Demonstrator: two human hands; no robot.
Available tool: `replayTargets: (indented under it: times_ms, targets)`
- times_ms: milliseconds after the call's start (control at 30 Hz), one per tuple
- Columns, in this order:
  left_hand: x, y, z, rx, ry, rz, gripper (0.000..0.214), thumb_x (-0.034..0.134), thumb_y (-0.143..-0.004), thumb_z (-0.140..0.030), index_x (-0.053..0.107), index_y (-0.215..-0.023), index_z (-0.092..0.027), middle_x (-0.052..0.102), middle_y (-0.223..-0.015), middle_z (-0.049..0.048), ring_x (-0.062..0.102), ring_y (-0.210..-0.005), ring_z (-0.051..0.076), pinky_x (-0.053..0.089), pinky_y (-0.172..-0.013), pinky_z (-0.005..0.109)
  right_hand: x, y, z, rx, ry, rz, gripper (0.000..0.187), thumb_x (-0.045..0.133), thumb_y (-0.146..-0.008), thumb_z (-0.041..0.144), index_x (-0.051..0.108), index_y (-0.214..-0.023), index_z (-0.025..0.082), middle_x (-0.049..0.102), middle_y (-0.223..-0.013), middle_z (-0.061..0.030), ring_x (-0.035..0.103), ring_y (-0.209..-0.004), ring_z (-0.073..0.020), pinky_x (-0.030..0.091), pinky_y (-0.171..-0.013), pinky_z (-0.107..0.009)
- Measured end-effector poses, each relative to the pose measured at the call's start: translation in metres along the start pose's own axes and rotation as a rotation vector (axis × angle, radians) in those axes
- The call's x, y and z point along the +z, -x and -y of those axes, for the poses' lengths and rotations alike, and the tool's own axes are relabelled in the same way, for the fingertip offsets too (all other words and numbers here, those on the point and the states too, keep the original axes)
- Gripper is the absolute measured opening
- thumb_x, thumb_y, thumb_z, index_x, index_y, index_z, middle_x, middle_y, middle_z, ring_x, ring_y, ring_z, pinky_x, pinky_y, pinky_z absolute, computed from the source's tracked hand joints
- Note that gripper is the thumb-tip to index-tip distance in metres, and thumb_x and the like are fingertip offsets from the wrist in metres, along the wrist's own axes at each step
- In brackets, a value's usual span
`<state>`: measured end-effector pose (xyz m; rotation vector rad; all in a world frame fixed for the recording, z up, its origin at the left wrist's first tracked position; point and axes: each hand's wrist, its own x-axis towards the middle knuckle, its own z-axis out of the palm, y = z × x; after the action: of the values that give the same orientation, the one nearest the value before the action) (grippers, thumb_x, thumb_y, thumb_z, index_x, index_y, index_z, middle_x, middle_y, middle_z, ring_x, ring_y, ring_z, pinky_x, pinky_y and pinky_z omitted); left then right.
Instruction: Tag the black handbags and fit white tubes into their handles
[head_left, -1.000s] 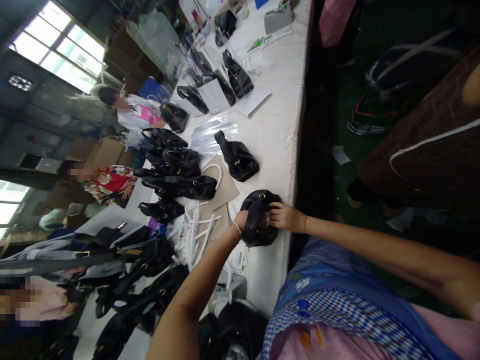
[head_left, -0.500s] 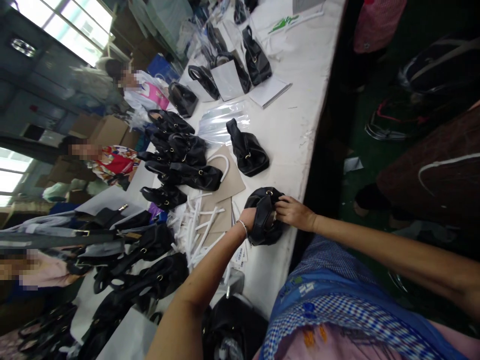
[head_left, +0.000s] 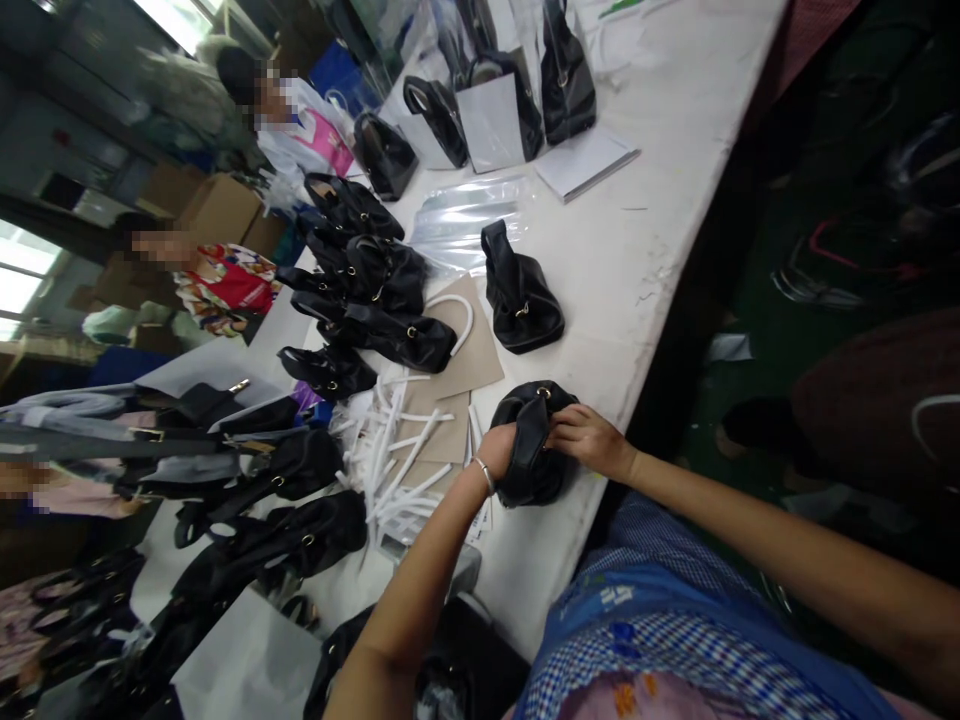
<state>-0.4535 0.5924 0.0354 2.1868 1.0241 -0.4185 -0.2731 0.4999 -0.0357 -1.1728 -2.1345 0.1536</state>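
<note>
A small black handbag [head_left: 534, 445] sits near the front edge of the white table [head_left: 637, 250]. My left hand [head_left: 499, 445], with a bracelet at the wrist, grips its left side with fingers curled. My right hand [head_left: 585, 435] pinches the bag's top from the right. Both hands are closed on the bag. A second black handbag [head_left: 521, 295] lies just beyond it on the table.
A pile of black handbags [head_left: 367, 300] and white cord handles [head_left: 397, 450] on brown card lie to the left. Clear plastic sleeves [head_left: 465, 220], a white paper bag [head_left: 491, 125] and a notebook [head_left: 589, 160] sit farther back. Other people [head_left: 225, 280] work across the table.
My view has shifted, so the table appears lower and more to the right. Both hands stay on the same black handbag, with the right hand a little higher on its top.
</note>
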Motion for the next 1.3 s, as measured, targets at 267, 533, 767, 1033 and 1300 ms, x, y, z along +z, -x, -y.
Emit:
replayTargets:
  times_ms: [267,533,767,1033,1300]
  targets:
    - [0.012,0.044,0.009,-0.345,0.219,-0.536,0.027,0.065,-0.074,-0.026,0.058,-0.099,-0.021,0.058,-0.098,0.0044,0.056,-0.09,0.019,0.047,-0.081,0.032,-0.003,-0.006,0.0,-0.019,-0.081,0.074,0.017,0.051,-0.089,0.016,0.067,-0.092,0.02,0.069,-0.09,-0.0027,0.05,-0.108,-0.0206,0.039,-0.089,-0.039]
    - [0.024,0.046,0.007,-0.485,0.37,-0.552,0.052,0.074,-0.063,-0.025,0.048,-0.108,-0.023,0.053,-0.108,0.0063,0.049,-0.104,0.024,0.042,-0.091,0.038,-0.002,-0.014,-0.012,-0.043,-0.185,0.206,0.02,0.051,-0.087,0.014,0.067,-0.081,0.024,0.069,-0.086,-0.0031,0.053,-0.103,-0.0216,0.04,-0.088,-0.042]
    - [0.034,0.035,0.018,-0.517,0.528,-0.556,0.051,0.075,-0.061,-0.021,0.048,-0.105,-0.023,0.056,-0.097,0.0027,0.053,-0.092,0.02,0.045,-0.081,0.031,0.005,-0.033,-0.016,-0.084,-0.255,0.241,0.026,0.046,-0.089,0.017,0.068,-0.077,0.023,0.07,-0.084,-0.0051,0.054,-0.098,-0.023,0.041,-0.083,-0.042]
    - [0.041,0.034,0.027,-0.536,0.653,-0.585,0.047,0.081,-0.06,-0.029,0.055,-0.099,-0.023,0.061,-0.09,-0.0008,0.058,-0.083,0.018,0.048,-0.074,0.029,0.009,-0.052,-0.012,-0.048,-0.273,0.298,0.024,0.058,-0.084,0.018,0.068,-0.103,0.029,0.071,-0.092,-0.0022,0.057,-0.089,-0.0229,0.042,-0.08,-0.04]
    - [0.043,0.052,0.037,-0.426,0.857,-0.596,0.038,0.075,-0.07,-0.023,0.06,-0.104,-0.023,0.063,-0.095,0.0004,0.061,-0.085,0.014,0.051,-0.08,0.026,0.018,-0.044,-0.004,0.122,-0.302,0.343,0.031,0.069,-0.075,0.019,0.069,-0.102,0.035,0.072,-0.095,0.0033,0.061,-0.091,-0.025,0.047,-0.079,-0.04]
